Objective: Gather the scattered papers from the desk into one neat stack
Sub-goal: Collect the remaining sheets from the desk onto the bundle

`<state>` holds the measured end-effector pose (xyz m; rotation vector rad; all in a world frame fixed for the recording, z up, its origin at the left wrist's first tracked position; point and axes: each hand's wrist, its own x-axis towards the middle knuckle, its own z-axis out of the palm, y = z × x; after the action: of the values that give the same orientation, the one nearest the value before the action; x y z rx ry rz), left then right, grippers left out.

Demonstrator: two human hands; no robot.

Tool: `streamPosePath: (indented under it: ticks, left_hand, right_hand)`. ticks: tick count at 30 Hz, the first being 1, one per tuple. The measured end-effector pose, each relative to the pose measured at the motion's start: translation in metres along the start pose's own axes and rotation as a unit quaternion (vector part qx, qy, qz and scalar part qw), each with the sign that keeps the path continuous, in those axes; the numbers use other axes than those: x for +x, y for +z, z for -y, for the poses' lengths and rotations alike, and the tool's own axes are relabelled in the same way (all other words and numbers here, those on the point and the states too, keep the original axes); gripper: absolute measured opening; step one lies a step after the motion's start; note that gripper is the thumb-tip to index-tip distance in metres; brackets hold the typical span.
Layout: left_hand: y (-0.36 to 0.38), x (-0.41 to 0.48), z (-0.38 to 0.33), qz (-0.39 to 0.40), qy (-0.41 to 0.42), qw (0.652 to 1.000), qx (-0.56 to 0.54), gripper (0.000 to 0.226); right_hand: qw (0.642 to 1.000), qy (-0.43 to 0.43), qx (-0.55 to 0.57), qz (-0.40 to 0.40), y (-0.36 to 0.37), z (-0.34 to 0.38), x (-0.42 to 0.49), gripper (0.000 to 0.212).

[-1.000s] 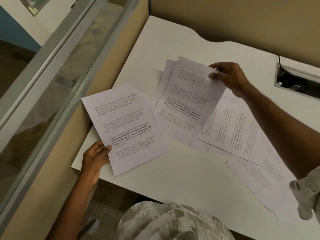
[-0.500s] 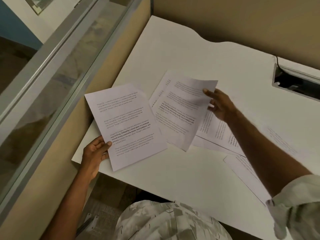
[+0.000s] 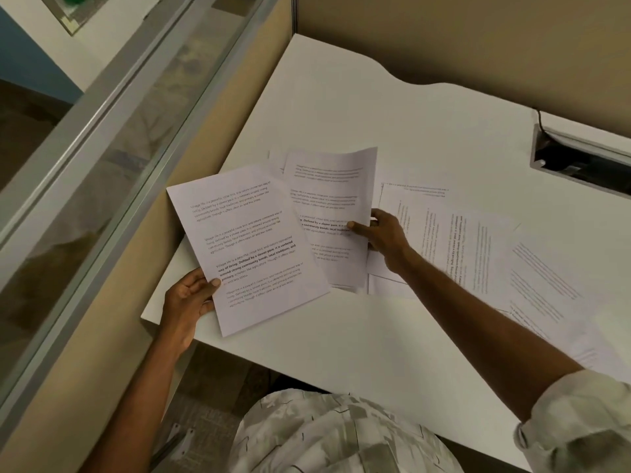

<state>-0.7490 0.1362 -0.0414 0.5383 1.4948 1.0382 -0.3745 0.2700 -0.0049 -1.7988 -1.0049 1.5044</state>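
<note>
Left hand (image 3: 189, 298): it grips the lower left edge of a white printed paper sheet (image 3: 246, 247), thumb on top and fingers curled beneath, holding the sheet above the near left corner of the white desk (image 3: 341, 336).
Right hand (image 3: 386, 233): with the arm stretched out across the desk, it pinches the right edge of a second white printed sheet (image 3: 331, 206), thumb on the printed face.
Hands: apart, each clamped on its own sheet.
Change: half a second ago the two held sheets lay side by side; now the second sheet's left edge is tucked under the first. The left hand has kept its place.
Count: two hands and two held sheets. At least four loose printed sheets (image 3: 461, 240) lie flat and overlapping on the desk to the right, so their exact number cannot be told.
</note>
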Motion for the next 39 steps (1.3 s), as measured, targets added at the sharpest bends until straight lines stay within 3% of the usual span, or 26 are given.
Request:
streamPosePath:
  ticks: [5,15,20,26,30,39]
  left_hand:
    - [-0.001,0.000,0.000,0.005,0.004,1.000,0.007,0.032]
    - [0.002,-0.004,-0.001,0.009,0.009,1.000,-0.004,0.032]
    - [0.004,-0.008,-0.001,0.002,0.006,1.000,-0.013,0.037]
    - [0.009,-0.010,-0.001,0.009,-0.001,1.000,-0.030,0.031]
    - [0.016,-0.009,-0.003,0.027,-0.007,0.999,-0.035,0.029]
    - [0.074,-0.017,-0.036,0.116,0.018,0.993,-0.018,0.031]
  right_hand:
    - [1.000,0.005,-0.016,0.013,0.017,-0.001,-0.010,0.048]
    - [0.999,-0.001,0.000,-0.047,0.025,0.010,-0.015,0.032]
    - [0.990,-0.080,-0.033,-0.112,-0.015,0.021,-0.019,0.028]
    - [0.983,-0.135,0.034,-0.123,-0.089,0.040,-0.036,0.023]
    - [0.983,-0.107,0.127,-0.081,-0.117,0.040,-0.049,0.012]
    - [0.991,-0.061,0.114,0.037,-0.064,-0.019,-0.082,0.036]
